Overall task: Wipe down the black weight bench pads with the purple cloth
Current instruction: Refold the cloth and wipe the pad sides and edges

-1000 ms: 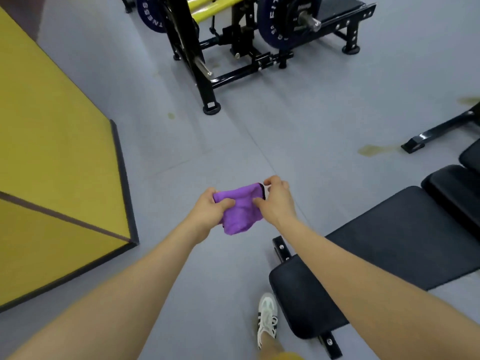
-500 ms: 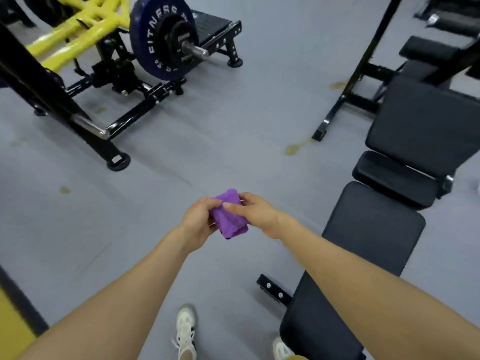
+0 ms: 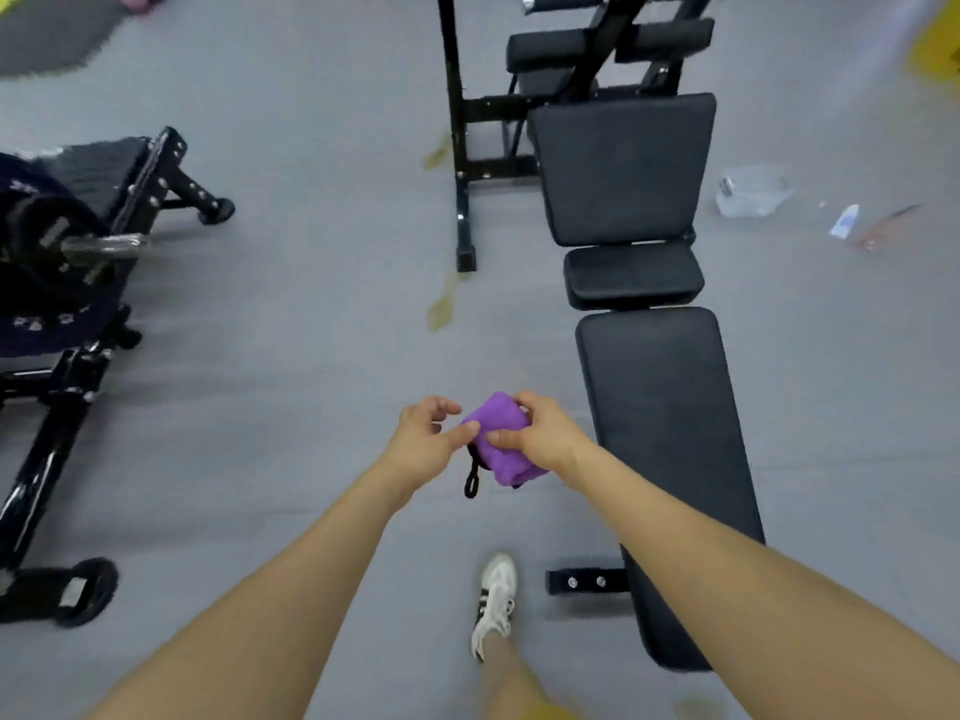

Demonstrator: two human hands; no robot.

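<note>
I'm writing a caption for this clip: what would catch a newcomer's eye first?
The purple cloth stands out, bunched between the left hand and right hand over the grey floor at centre frame. Just right of it, the black weight bench runs away from the viewer in three pads. A dark weight plate sits blurred at the left edge.

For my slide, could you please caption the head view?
Both hands bunch a purple cloth beside the black weight bench.

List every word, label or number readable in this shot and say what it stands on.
No text can be read.
Dark blue weight plate: pale lettering, blurred beyond reading.
Small white and blue packet on the grey floor: any print is too small and blurred.
Purple cloth and black bench pads: no markings visible.
</note>
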